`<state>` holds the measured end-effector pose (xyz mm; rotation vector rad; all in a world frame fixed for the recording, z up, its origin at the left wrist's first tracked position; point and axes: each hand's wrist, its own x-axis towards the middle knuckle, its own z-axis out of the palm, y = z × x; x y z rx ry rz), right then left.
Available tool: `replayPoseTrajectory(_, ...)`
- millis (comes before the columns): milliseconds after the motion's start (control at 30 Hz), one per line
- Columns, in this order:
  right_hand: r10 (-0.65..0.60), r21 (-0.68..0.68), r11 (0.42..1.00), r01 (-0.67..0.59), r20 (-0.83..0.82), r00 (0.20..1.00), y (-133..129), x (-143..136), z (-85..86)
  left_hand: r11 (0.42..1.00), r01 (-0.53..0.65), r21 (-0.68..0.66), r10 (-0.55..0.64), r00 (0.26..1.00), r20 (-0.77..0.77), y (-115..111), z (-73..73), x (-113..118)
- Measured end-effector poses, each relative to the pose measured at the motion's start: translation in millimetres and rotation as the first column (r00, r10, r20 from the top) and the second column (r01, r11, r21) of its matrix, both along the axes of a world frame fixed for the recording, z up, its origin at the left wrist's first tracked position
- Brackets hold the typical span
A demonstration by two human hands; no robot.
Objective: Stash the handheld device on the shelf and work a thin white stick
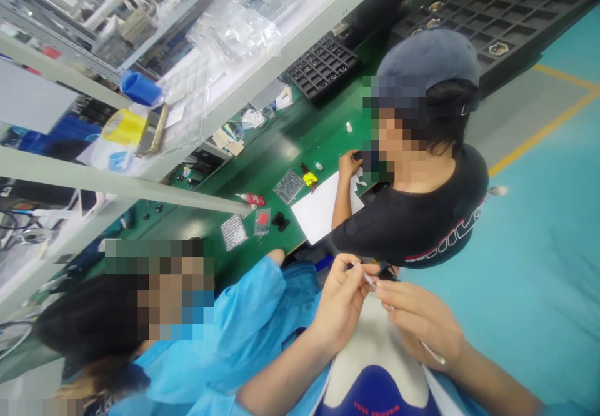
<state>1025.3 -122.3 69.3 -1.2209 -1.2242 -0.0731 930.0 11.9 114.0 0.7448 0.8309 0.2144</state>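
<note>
Left hand [338, 300]: fingers pinched shut on thin tool [368, 280], held over the lap. Right hand [419, 319]: closed on its lower shaft. Risk, judged: crowded co-workers could jog it loose. Beyond: green bench [281, 153], white sheet [323, 207].

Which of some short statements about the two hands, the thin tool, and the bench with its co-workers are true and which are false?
1. Both hands, the left hand and the right hand, meet at a thin tool. True.
2. The bench has a red top. False: it is green.
3. A white sheet lies on the bench. True.
4. The person in the black shirt wears a light blue coat. False: the other co-worker does.
5. Black compartment trays lie on the bench. True.
</note>
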Motion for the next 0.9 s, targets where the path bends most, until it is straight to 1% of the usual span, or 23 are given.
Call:
replayPoseTrajectory(67,-0.027,0.015,1.0,0.027,-0.021,0.999,2,-2,-3.1,1.0,-0.003,0.006,0.003,1.0,-0.004,-1,-2.7,-2)
replayPoseTrajectory(233,-0.048,0.044,0.998,0.052,-0.077,0.996,7,-9,-13.4,1.0,0.008,0.012,-0.008,1.0,0.0,-4,-5.1,-6)
replayPoseTrajectory(367,-0.057,0.045,0.997,0.06,-0.065,0.996,11,-15,-18.1,1.0,0.017,-0.004,-0.017,1.0,-0.006,-2,-5.8,-6)
replayPoseTrajectory(600,-0.023,-0.067,0.998,0.021,-0.029,0.999,20,-20,-21.6,0.997,-0.053,-0.047,0.052,0.998,-0.037,7,-11.0,-10)
replayPoseTrajectory(767,-0.028,-0.074,0.997,0.026,-0.026,0.999,24,-23,-22.3,0.996,-0.043,-0.079,0.04,0.999,-0.035,12,-13.8,-16)
replayPoseTrajectory(900,-0.009,-0.115,0.993,0.002,-0.062,0.998,29,-26,-23.9,0.996,-0.046,-0.075,0.042,0.998,-0.054,15,-14.9,-18)
